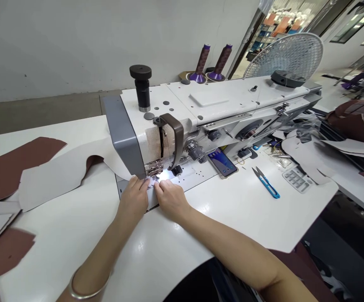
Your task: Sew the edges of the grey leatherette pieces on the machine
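Two bare hands (133, 200) (171, 200), grip state unclear, fingers on smooth pale leather (62, 180) beside the steel presser foot (154, 168)

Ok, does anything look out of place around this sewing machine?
One thing: a brown leather strap is looped over the head of the sewing machine and hangs close to the needle area, an odd spot for it. A smartphone also lies on the white table, right beside the machine.

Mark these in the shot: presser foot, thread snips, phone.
Presser foot (154, 167): head view, on the metal foot at the machine's needle area.
Thread snips (270, 187): head view, on the blue handle.
Phone (222, 162): head view, on the screen.
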A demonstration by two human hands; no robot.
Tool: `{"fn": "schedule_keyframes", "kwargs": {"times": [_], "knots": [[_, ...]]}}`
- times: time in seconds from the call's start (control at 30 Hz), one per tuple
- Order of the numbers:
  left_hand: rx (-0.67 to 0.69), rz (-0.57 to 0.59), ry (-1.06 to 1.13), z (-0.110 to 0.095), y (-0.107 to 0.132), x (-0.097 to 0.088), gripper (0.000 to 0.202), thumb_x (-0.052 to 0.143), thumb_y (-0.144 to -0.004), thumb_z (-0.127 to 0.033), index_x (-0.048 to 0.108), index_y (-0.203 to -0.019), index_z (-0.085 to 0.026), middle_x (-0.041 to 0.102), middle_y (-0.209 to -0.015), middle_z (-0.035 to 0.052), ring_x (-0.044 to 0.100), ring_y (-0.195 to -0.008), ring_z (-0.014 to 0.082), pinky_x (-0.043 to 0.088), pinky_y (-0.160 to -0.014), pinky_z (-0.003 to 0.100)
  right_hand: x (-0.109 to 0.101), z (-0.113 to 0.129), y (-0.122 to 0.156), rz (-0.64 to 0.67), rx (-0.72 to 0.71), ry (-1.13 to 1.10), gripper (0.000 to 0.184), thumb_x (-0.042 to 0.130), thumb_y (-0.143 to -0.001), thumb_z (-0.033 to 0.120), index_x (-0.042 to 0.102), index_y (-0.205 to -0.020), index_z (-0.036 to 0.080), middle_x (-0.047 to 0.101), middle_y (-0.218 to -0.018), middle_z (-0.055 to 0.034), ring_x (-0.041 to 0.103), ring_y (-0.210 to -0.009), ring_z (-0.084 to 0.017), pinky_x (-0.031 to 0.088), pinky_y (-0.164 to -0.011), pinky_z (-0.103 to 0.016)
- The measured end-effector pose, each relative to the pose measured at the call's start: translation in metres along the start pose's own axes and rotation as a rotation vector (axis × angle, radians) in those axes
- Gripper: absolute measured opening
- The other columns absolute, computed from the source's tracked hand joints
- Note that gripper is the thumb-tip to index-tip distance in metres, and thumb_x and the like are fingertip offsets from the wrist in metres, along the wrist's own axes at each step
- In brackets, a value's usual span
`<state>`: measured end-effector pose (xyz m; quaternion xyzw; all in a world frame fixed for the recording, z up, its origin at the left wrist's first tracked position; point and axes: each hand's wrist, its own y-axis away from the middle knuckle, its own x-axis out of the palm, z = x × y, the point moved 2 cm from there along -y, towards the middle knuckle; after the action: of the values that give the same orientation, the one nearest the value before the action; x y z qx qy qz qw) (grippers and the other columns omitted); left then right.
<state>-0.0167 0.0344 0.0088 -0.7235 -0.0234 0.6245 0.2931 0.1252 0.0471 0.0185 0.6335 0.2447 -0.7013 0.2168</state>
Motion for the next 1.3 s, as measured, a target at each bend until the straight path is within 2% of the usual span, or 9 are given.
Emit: {"fn": "schedule_keyframes", "kwargs": {"times": [0.27,0.5,0.7,0.8,0.9,1.0,1.1,1.2,1.3], "knots": [[-0.043,0.009,0.063,0.003,0.0,0.0,0.04,0.035,-0.082,-0.006,0.064,-0.107,-0.014,0.067,-0.099,0.0115,0.057,-0.1,0.0253,0.048,-0.089,0.042,0.001,0.0,-0.001,-0.023,0.0,0.006,0.022,0.036,-0.091,0.01,0.056,-0.101,0.014,0.055,-0.084,-0.0071,0.047,-0.077,-0.018,0.029,-0.053,-0.028],[-0.075,-0.006,0.093,0.01,0.003,0.003,0.04,0.034,-0.083,-0.006,0.063,-0.11,-0.014,0.067,-0.098,0.0122,0.056,-0.102,0.0259,0.049,-0.087,0.041,0.001,-0.001,0.0,-0.015,0.013,-0.011,0.022,0.035,-0.091,0.01,0.055,-0.1,0.015,0.055,-0.083,-0.0068,0.047,-0.076,-0.017,0.029,-0.055,-0.027],[-0.104,-0.002,0.234,0.018,0.001,-0.001,0.03,0.042,-0.089,-0.022,0.062,-0.111,-0.019,0.065,-0.097,0.009,0.056,-0.099,0.0229,0.05,-0.086,0.038,0.001,-0.002,0.0,-0.029,0.024,-0.023,0.02,0.037,-0.09,0.009,0.054,-0.098,0.016,0.054,-0.082,-0.006,0.047,-0.076,-0.017,0.029,-0.055,-0.027],[-0.082,0.002,0.203,0.022,-0.002,-0.003,0.028,0.047,-0.09,-0.032,0.063,-0.108,-0.019,0.065,-0.097,0.0095,0.056,-0.101,0.0244,0.048,-0.088,0.041,0.002,-0.002,0.0,-0.031,0.025,-0.025,0.019,0.037,-0.092,0.011,0.053,-0.1,0.017,0.054,-0.084,-0.006,0.047,-0.077,-0.017,0.028,-0.055,-0.026],[-0.045,0.021,0.121,0.023,-0.004,-0.006,0.028,0.048,-0.089,-0.037,0.064,-0.104,-0.019,0.065,-0.098,0.0104,0.057,-0.098,0.0256,0.049,-0.083,0.042,0.003,-0.003,0.0,-0.022,0.037,-0.031,0.019,0.037,-0.092,0.011,0.053,-0.1,0.017,0.055,-0.084,-0.0056,0.048,-0.077,-0.017,0.028,-0.055,-0.026],[0.02,0.064,0.04,0.02,-0.005,-0.01,0.026,0.047,-0.09,-0.033,0.064,-0.099,-0.017,0.065,-0.095,0.0105,0.058,-0.092,0.0249,0.049,-0.079,0.039,0.003,-0.004,0.0,-0.027,0.061,-0.037,0.016,0.039,-0.093,0.012,0.054,-0.093,0.018,0.055,-0.082,-0.0044,0.048,-0.075,-0.016,0.025,-0.054,-0.026],[0.071,0.133,-0.01,0.012,-0.005,-0.016,0.022,0.043,-0.089,-0.019,0.064,-0.094,-0.016,0.065,-0.097,0.0115,0.058,-0.092,0.0248,0.048,-0.079,0.039,0.003,-0.006,-0.001,-0.055,0.091,-0.037,0.017,0.04,-0.094,0.015,0.055,-0.087,0.019,0.055,-0.079,-0.0029,0.047,-0.073,-0.015,0.021,-0.053,-0.027],[0.076,0.207,-0.035,0.006,-0.004,-0.023,0.027,0.041,-0.081,-0.005,0.062,-0.093,-0.015,0.064,-0.102,0.0132,0.057,-0.093,0.0251,0.047,-0.078,0.038,0.003,-0.006,-0.001,-0.076,0.113,-0.052,0.02,0.039,-0.097,0.022,0.056,-0.087,0.019,0.055,-0.08,-0.0023,0.047,-0.071,-0.013,0.019,-0.052,-0.028],[0.075,0.265,-0.045,0.002,-0.005,-0.027,0.031,0.04,-0.075,0.0,0.061,-0.093,-0.015,0.063,-0.105,0.0137,0.056,-0.093,0.0251,0.048,-0.075,0.036,0.001,-0.006,-0.001,-0.068,0.129,-0.069,0.02,0.039,-0.097,0.025,0.057,-0.09,0.019,0.057,-0.081,-0.0023,0.048,-0.071,-0.013,0.018,-0.052,-0.027]]}}
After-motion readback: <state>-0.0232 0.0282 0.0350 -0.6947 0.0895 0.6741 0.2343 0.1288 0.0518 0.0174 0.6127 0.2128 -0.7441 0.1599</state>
